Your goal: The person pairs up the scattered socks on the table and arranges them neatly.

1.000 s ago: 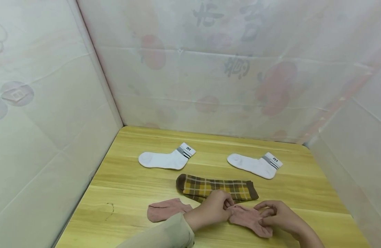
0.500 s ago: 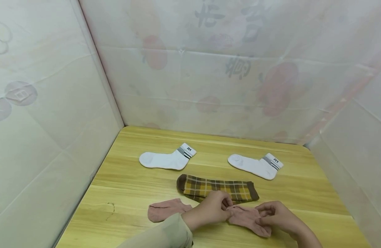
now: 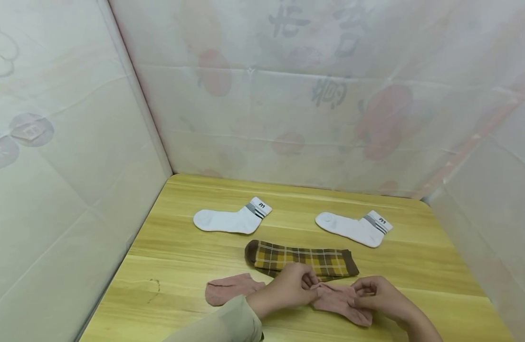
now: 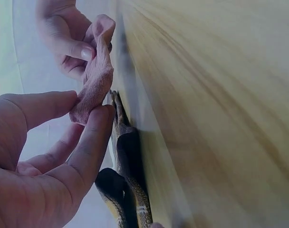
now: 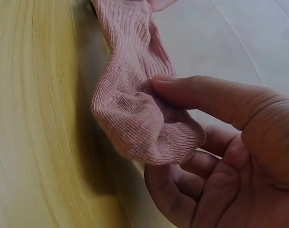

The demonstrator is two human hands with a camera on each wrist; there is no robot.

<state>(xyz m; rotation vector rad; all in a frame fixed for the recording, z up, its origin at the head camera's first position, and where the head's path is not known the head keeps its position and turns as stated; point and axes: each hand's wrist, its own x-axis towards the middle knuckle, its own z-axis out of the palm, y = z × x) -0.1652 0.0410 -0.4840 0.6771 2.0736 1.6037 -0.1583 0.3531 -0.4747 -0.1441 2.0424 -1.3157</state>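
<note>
A pink ribbed sock (image 3: pixel 337 301) is stretched between my two hands near the front of the table. My left hand (image 3: pixel 290 289) pinches its left end between thumb and fingers. Its right part is pinched by my right hand (image 3: pixel 382 299), the thumb pressing into the fabric in the right wrist view. In the left wrist view the held sock (image 4: pixel 97 76) stands off the table. A second pink sock (image 3: pixel 232 289) lies flat left of my left hand, partly hidden by that arm. Just behind my hands lies a brown and yellow plaid sock (image 3: pixel 305 259), which seems doubled with another beneath.
Two white ankle socks with dark stripes lie farther back, one white sock (image 3: pixel 228 221) at left and the other white sock (image 3: pixel 349 230) at right. The wooden table (image 3: pixel 181 266) meets pale printed cloth walls (image 3: pixel 253 118) at the back and both sides.
Both hands keep their hold on the pink sock and shift only slightly. My right thumb has moved a little left on the fabric. The other socks lie as before.
</note>
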